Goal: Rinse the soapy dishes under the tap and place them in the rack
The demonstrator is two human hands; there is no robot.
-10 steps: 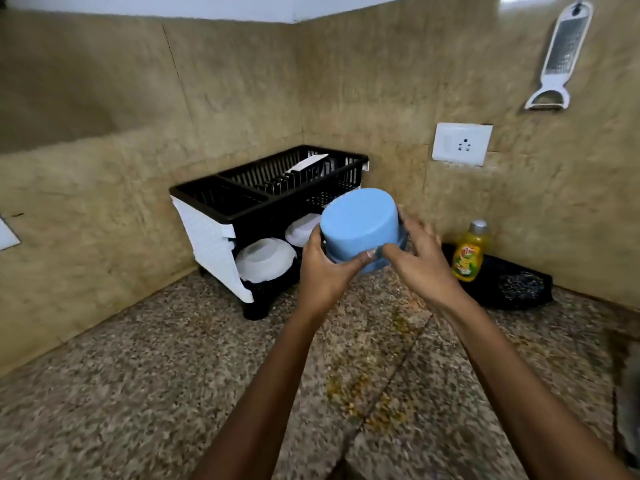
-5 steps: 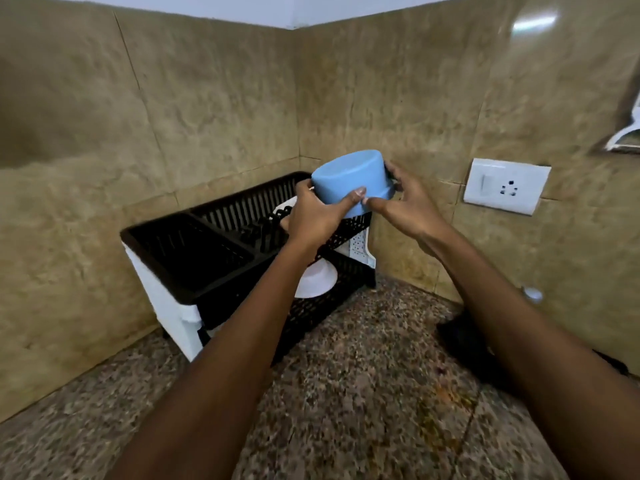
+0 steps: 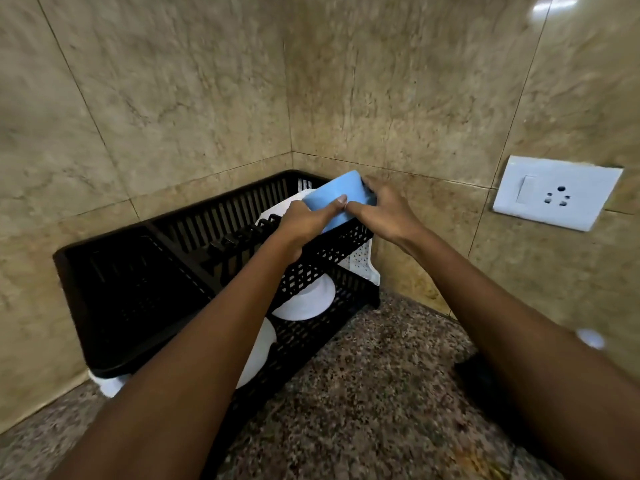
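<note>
Black plastic rack (image 3: 114, 292) stands in the tiled corner, with white bowls (image 3: 304, 301) on its lower shelf. Above its upper tier, the left hand (image 3: 304, 223) and the right hand (image 3: 384, 216) both grip a blue bowl (image 3: 337, 199), upside down and tilted, fingers curled round it. On the wall at right is a white socket (image 3: 556, 197).

Rack (image 3: 145, 271) in counter corner, bowl (image 3: 337, 199) over its right end, socket (image 3: 554, 197) right

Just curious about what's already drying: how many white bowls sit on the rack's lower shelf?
2: one white bowl toward the right end, another left of it, partly hidden by the left forearm. More may be hidden.
</note>
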